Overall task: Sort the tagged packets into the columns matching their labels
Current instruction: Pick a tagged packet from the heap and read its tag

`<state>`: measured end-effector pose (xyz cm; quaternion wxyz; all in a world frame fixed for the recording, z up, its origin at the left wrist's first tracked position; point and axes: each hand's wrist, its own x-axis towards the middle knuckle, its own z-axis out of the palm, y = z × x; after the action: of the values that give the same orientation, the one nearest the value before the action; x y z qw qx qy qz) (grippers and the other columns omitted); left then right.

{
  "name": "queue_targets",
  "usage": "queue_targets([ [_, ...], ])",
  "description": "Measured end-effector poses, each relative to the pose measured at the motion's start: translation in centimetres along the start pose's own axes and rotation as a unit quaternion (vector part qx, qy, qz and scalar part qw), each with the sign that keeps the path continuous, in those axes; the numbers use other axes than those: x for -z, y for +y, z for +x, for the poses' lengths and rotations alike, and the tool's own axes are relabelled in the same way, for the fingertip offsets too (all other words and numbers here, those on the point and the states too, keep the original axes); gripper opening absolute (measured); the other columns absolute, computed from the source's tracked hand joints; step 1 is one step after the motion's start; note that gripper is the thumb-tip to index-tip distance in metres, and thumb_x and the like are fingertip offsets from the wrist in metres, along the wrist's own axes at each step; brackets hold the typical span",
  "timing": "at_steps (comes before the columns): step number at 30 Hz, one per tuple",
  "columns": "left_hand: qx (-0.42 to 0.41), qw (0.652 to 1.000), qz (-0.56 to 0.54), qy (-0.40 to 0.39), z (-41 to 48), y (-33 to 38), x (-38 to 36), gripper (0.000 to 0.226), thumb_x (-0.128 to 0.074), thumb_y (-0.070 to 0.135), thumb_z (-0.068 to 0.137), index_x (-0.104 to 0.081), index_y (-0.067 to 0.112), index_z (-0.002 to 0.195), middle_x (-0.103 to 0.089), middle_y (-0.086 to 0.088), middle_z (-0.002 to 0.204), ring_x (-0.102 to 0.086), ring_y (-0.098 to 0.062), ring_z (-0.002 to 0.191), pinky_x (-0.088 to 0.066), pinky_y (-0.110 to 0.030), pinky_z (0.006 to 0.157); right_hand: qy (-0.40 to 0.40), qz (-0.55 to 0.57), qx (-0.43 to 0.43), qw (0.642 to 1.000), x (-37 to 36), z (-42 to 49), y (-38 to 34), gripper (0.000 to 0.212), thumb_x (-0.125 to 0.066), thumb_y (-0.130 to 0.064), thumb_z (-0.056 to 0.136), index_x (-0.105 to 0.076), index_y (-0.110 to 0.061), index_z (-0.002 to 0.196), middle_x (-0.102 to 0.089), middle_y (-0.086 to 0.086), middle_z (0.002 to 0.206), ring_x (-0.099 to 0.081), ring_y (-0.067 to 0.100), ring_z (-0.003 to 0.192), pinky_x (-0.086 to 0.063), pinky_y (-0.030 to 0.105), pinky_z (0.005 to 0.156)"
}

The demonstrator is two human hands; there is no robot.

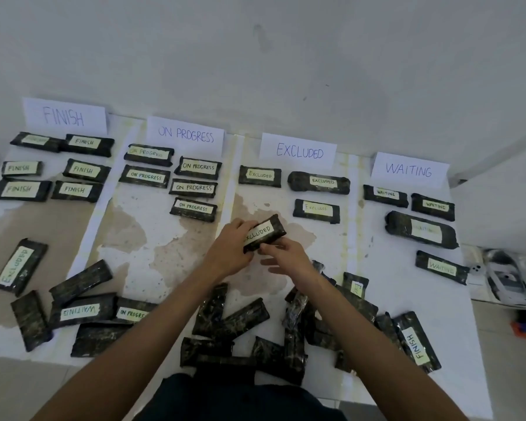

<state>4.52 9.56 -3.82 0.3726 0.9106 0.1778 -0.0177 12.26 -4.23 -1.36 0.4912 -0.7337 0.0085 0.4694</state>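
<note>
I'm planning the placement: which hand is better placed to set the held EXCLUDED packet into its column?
Probably left. The left hand grips the held packet at its end, just below the bare spot beside the lower sorted packet; the right hand only pinches its near edge.

Stained white sheet (pixel 152 238), sorted packet rows (pixel 82 170), loose packet pile (pixel 234 320)

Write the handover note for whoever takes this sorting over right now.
Left hand grips the held packet, tagged EXCLUDED; right hand holds its near edge, over the EXCLUDED column.
Done: six under FINISH, five ON PROGRESS, three EXCLUDED, four WAITING.
Left: place this one, then sort the near pile, many face down.
</note>
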Motion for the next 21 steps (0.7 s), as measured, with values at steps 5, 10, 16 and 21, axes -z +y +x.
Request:
queue_targets([
  [5,-0.016,0.997,0.076,-0.028,4.5,-1.0,0.5,0.065,-0.065,-0.002,0.072,-0.044,0.011,0.133,-0.049,-0.010,0.121,-0.046,-0.027,0.109,-0.044,-0.036,0.091,0.077,-0.160,0.086,0.980,3.0,0.7,0.8,0.027,-0.061,-0.026,0.088,-0.059,-0.017,0.114,-0.064,-0.001,0.100,-0.060,0.010,0.086,-0.045,0.016,0.066],
  [10,-0.034,0.992,0.121,-0.029,8.6,-2.1,0.2,0.067,-0.056,-0.016,0.071,-0.043,0.006,0.133,-0.048,-0.014,0.125,-0.045,-0.032,0.112,-0.044,-0.043,0.092,0.114,-0.204,0.116,0.965,5.7,1.5,1.9,0.020,-0.061,-0.019,0.088,-0.062,-0.016,0.108,-0.064,-0.001,0.100,-0.060,0.013,0.091,-0.046,0.021,0.076],
  [16,-0.041,0.988,0.145,-0.027,12.5,-2.9,-0.5,0.062,-0.061,-0.011,0.074,-0.045,0.002,0.132,-0.048,-0.021,0.128,-0.045,-0.039,0.115,-0.041,-0.047,0.097,0.150,-0.180,0.116,0.965,8.1,2.0,3.4,0.014,-0.060,-0.014,0.088,-0.063,-0.016,0.101,-0.065,0.000,0.099,-0.059,0.012,0.089,-0.045,0.020,0.077],
  [21,-0.046,0.982,0.178,-0.046,13.7,-3.3,-0.7,0.060,-0.066,-0.005,0.075,-0.047,0.003,0.131,-0.049,-0.021,0.128,-0.046,-0.039,0.115,-0.041,-0.048,0.095,0.152,-0.161,0.119,0.968,9.0,1.7,4.3,0.013,-0.059,-0.012,0.088,-0.063,-0.020,0.098,-0.065,-0.001,0.099,-0.060,0.012,0.089,-0.043,0.010,0.068],
])
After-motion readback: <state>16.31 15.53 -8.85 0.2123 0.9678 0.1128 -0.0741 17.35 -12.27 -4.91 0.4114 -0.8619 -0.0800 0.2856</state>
